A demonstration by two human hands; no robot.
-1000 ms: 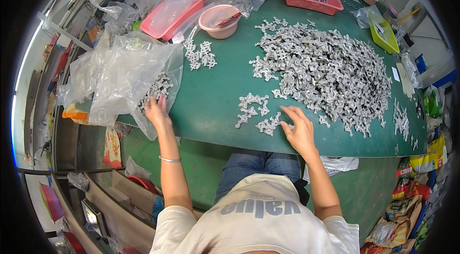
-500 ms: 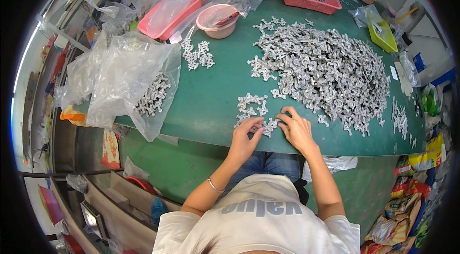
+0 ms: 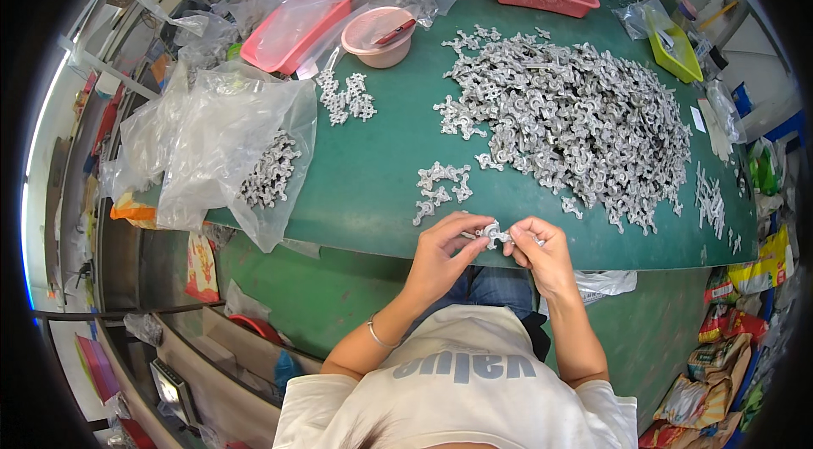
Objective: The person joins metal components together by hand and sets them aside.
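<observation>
Gripping half-hidden metal part [image 3: 494,234], both hands.

A single head-worn fisheye view looks steeply down from above the person, close over the near edge of the green table [image 3: 373,170]. Edges bend toward the rim.

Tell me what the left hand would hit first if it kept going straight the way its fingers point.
The left hand points right, toward the small metal part pinched between both hands. It would likely meet that part first, then the right hand just behind it.
</observation>
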